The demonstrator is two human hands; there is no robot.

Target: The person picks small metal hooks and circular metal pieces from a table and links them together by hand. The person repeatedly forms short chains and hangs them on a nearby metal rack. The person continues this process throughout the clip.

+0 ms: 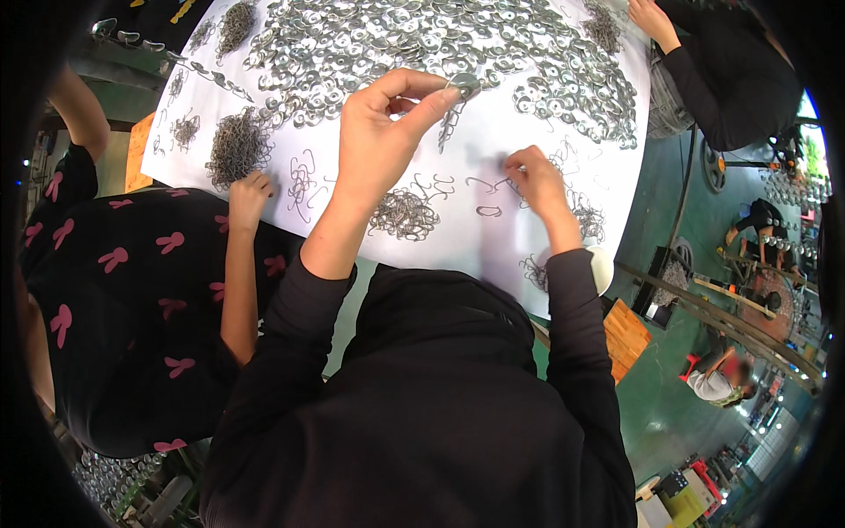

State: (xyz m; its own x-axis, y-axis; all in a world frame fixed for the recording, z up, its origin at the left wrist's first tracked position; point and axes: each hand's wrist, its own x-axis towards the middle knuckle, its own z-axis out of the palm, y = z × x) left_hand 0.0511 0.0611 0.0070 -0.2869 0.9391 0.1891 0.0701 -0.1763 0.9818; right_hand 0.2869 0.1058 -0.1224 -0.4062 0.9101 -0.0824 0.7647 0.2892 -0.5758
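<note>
My left hand is raised over the white table, thumb and forefinger pinching a shiny round metal disc. Just below the disc, several wire hooks show as a short dangling string. Lower and to the right, my right hand has its fingers drawn together close to the tabletop. Whatever sits between those fingertips is too small to make out. Loose bent wire hooks lie beside them. Between my two forearms is a heap of wire hooks.
A broad spread of metal discs covers the far part of the white table. At left, a co-worker's hand touches a dense hook pile. Another person's hand reaches in at far right, near more hooks.
</note>
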